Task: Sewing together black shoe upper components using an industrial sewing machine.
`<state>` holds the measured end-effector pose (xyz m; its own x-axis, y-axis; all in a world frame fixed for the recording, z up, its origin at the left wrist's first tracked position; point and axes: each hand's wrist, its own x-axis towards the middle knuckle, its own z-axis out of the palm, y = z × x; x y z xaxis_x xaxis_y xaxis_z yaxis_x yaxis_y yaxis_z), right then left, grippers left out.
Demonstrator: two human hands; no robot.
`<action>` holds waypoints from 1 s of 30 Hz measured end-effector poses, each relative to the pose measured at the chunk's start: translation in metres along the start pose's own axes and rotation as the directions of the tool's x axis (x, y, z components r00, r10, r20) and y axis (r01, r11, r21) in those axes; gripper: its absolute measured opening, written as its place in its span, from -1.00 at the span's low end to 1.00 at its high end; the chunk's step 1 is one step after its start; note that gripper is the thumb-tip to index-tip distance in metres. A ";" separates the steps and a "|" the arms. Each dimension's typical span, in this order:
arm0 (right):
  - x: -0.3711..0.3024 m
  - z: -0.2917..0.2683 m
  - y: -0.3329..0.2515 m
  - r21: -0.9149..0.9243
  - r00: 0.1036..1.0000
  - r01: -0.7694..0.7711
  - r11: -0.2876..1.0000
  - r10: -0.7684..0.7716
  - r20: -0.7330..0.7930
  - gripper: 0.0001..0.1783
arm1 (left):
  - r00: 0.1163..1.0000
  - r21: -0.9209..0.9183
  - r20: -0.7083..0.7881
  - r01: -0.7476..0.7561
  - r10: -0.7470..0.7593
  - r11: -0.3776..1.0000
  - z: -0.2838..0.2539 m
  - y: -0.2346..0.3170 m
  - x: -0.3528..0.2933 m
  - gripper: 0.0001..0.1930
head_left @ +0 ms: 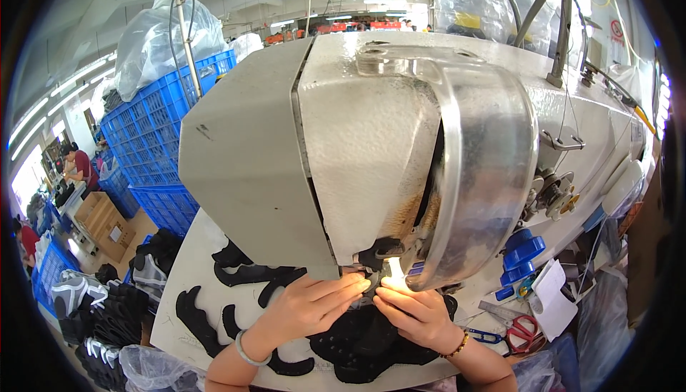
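A large grey-white industrial sewing machine (368, 127) fills the middle, with a clear curved plastic guard (493, 170) on its right side. Under its head, by a bright lamp (395, 270), my two hands meet at the needle area. My left hand (311, 306) has its fingers pressed together at the edge of a small dark piece (370, 285). From the other side, my right hand (418, 315) pinches that piece too. Most of it is hidden by my fingers and the machine. Black cut fabric pieces (350, 349) lie beneath and between my wrists.
More curved black pieces (196, 319) lie on the white table (168, 328). On the right are red-handled scissors (524, 333), blue thread snips (486, 336), white paper (554, 299) and a blue stacked part (522, 252). Blue crates (146, 131) and piled shoe uppers (107, 306) stand left; people work farther off.
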<state>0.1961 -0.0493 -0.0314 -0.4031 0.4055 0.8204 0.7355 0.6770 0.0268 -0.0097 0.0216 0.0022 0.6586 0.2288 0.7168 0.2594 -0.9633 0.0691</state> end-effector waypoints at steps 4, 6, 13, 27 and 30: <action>-0.003 0.002 0.001 -0.028 1.000 0.002 1.000 -0.002 0.002 -0.62 | 0.997 -0.131 0.000 0.080 -0.081 0.988 0.005 -0.006 -0.004 -0.68; -0.003 0.002 -0.001 -0.030 1.000 0.002 1.000 -0.002 0.001 -0.61 | 0.995 -0.135 -0.025 0.090 -0.094 0.987 0.004 -0.004 -0.004 -0.68; -0.005 0.004 -0.001 -0.014 0.998 -0.050 0.999 0.051 0.048 -0.56 | 0.998 -0.065 -0.065 0.001 -0.006 0.998 0.008 -0.006 -0.004 -0.68; -0.013 -0.010 -0.003 -0.123 0.981 -0.035 0.992 0.057 0.187 -0.48 | 0.989 0.103 -0.144 -0.020 0.035 0.994 0.029 -0.003 -0.007 -0.70; -0.013 -0.010 -0.003 -0.038 0.969 -0.097 0.995 0.103 0.226 -0.29 | 0.982 0.133 -0.181 -0.021 0.045 0.991 0.033 -0.002 -0.005 -0.70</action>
<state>0.2048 -0.0628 -0.0368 -0.4379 0.6016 0.6680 0.7914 0.6105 -0.0310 0.0093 0.0270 -0.0244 0.5311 0.1556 0.8329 0.3371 -0.9406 -0.0392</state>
